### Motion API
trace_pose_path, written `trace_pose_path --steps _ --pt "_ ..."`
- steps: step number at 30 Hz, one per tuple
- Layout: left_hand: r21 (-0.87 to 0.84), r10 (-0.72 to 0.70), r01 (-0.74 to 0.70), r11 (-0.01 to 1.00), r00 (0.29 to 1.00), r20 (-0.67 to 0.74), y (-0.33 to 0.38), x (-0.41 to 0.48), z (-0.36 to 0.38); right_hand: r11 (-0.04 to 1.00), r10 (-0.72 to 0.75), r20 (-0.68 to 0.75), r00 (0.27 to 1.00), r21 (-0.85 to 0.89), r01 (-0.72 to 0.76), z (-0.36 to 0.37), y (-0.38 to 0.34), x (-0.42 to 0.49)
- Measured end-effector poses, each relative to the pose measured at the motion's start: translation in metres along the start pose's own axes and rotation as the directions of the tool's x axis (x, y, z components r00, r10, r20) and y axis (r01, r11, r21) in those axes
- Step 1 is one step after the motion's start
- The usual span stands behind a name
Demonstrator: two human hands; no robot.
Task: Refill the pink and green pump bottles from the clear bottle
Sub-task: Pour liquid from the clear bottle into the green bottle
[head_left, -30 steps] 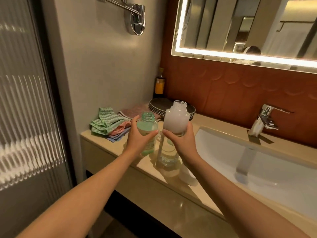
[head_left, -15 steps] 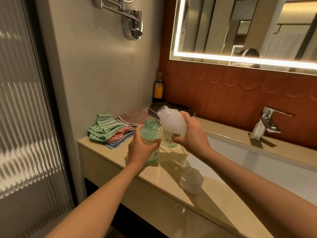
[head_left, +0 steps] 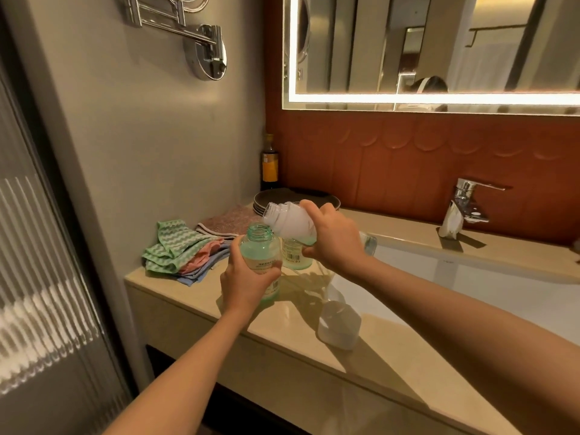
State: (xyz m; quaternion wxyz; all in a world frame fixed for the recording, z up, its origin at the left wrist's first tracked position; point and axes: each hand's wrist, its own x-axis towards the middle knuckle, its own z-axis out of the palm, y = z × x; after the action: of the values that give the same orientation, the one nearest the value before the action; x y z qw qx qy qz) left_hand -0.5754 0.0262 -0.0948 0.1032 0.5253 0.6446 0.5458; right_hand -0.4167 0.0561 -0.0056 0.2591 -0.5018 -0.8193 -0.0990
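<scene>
Two hands: left hand [head_left: 248, 279] grips green bottle [head_left: 260, 251], upright, neck open; right hand [head_left: 334, 243] grips clear bottle [head_left: 290, 220], tipped, mouth just above green neck.
Progress: pour seemingly starting, no stream visible; green partly filled; pink bottle not identifiable, likely left to do.
Worktop [head_left: 392, 356]: beige stone; second bottle [head_left: 295, 257] behind, white cap [head_left: 339, 326], folded cloths [head_left: 179, 249], plates [head_left: 270, 199].
Room: bathroom, sink [head_left: 470, 287], tap [head_left: 461, 208], lit mirror [head_left: 408, 42].
</scene>
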Motion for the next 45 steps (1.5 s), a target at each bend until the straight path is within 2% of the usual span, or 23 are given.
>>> trace_pose_path --steps 11,45 --pt "0.019 -0.012 0.012 1.0 1.0 -0.009 0.002 -0.001 0.0 0.986 -0.068 0.014 0.998 -0.149 0.069 -0.007 0.001 0.008" --pt "0.05 0.004 -0.003 0.999 1.0 -0.007 0.003 -0.001 -0.001 0.971 -0.11 0.044 0.993 -0.209 0.117 -0.022 -0.004 0.013"
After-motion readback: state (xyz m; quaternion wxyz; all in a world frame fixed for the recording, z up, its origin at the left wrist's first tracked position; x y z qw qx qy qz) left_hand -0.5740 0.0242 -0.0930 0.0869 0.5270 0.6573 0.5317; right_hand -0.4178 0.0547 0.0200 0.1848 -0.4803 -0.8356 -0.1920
